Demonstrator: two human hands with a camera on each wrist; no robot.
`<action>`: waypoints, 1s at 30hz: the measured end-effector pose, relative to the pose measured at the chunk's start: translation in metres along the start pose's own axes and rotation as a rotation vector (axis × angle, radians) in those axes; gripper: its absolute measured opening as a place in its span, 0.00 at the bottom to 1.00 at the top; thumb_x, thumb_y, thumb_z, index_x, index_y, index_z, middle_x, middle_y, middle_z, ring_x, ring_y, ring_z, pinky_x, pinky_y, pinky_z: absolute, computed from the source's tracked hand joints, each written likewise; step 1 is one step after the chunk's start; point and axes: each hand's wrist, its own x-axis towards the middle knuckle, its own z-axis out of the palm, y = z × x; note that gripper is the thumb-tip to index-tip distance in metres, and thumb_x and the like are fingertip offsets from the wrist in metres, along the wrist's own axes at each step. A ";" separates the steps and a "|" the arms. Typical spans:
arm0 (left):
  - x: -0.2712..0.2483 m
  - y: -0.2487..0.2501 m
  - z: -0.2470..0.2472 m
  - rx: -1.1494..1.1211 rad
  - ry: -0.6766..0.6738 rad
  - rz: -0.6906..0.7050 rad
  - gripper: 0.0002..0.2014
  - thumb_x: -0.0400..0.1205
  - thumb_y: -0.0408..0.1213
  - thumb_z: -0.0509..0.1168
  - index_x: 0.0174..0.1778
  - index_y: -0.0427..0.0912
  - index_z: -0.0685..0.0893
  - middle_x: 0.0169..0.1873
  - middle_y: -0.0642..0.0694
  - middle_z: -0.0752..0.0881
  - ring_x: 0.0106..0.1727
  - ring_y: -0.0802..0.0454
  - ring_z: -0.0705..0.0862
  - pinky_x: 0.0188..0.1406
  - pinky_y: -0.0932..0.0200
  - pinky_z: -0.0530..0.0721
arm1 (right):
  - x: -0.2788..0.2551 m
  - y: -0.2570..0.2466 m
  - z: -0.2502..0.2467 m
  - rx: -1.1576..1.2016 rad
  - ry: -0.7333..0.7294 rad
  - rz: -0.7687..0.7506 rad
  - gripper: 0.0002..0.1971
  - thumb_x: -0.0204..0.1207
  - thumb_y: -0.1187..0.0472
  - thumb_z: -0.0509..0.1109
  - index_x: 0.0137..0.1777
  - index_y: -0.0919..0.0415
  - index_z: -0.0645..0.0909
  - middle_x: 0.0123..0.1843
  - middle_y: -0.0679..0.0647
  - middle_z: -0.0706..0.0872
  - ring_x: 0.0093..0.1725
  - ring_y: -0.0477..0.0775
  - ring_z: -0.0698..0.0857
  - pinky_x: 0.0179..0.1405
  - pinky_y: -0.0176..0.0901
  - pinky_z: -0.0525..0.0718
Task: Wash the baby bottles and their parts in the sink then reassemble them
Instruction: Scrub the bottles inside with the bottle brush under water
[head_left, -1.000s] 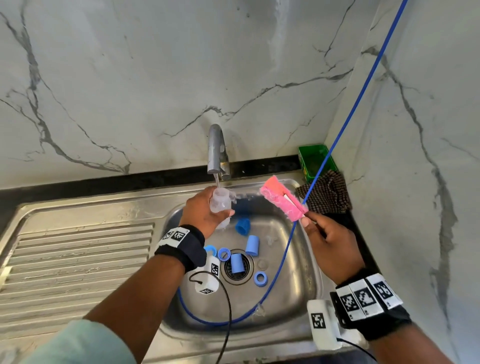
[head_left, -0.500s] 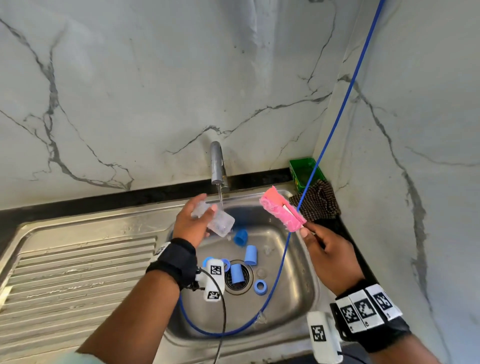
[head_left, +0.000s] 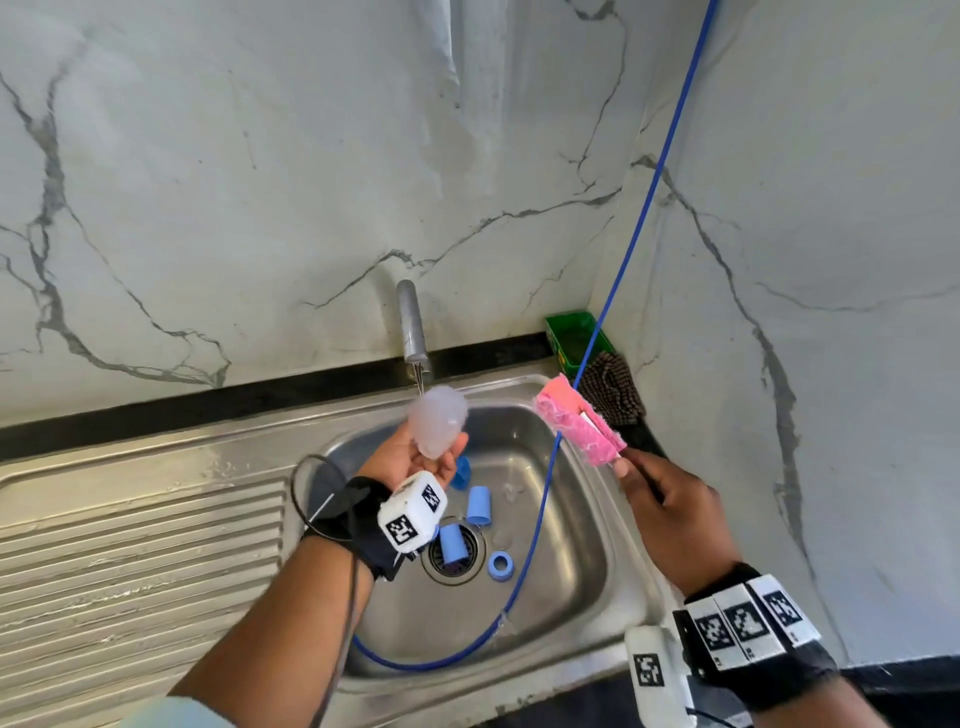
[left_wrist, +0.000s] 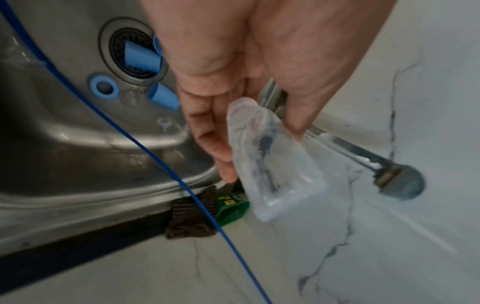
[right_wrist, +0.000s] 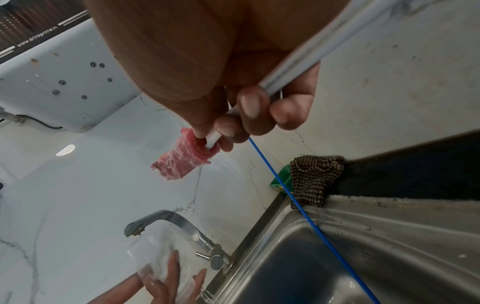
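Note:
My left hand (head_left: 415, 460) holds a clear baby bottle (head_left: 437, 420) under the running tap (head_left: 411, 323); the bottle (left_wrist: 272, 164) lies between thumb and fingers, its base pointing away from the palm. My right hand (head_left: 670, 512) grips the white handle of a pink sponge brush (head_left: 579, 427), raised over the sink's right rim; the brush (right_wrist: 183, 158) points toward the wall. Blue caps (head_left: 478, 506) and a blue ring (head_left: 501, 566) lie in the sink basin (head_left: 566, 525) around the drain. One cap (left_wrist: 140, 57) lies across the drain strainer.
A blue hose (head_left: 613, 291) drops from above into the basin and loops along its front. A green tray (head_left: 574, 340) and a brown checked cloth (head_left: 610, 389) sit in the back right corner. A ribbed steel drainboard (head_left: 140, 551) lies to the left. Marble walls stand behind and right.
My left hand turned palm up and rotated the bottle under the stream, shifting slightly right. The right hand with the brush has hardly moved.

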 end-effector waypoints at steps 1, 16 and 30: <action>-0.001 -0.002 0.002 0.015 -0.015 -0.022 0.26 0.79 0.49 0.67 0.63 0.31 0.80 0.41 0.30 0.91 0.32 0.44 0.89 0.26 0.60 0.88 | 0.001 -0.001 0.000 0.001 0.000 -0.001 0.12 0.84 0.52 0.68 0.64 0.41 0.87 0.36 0.43 0.90 0.43 0.40 0.85 0.37 0.17 0.74; -0.055 -0.002 0.007 1.197 0.259 1.214 0.29 0.77 0.39 0.79 0.74 0.55 0.81 0.72 0.59 0.81 0.66 0.62 0.84 0.57 0.59 0.89 | 0.022 -0.005 0.006 0.008 -0.050 -0.074 0.13 0.85 0.47 0.66 0.64 0.40 0.87 0.37 0.49 0.90 0.39 0.46 0.86 0.39 0.30 0.78; -0.067 -0.005 -0.029 1.750 0.231 1.143 0.35 0.78 0.45 0.77 0.81 0.55 0.74 0.78 0.56 0.77 0.75 0.57 0.78 0.76 0.51 0.78 | 0.015 -0.004 0.010 0.034 -0.074 -0.072 0.12 0.84 0.49 0.68 0.64 0.40 0.88 0.40 0.47 0.90 0.42 0.47 0.86 0.39 0.22 0.75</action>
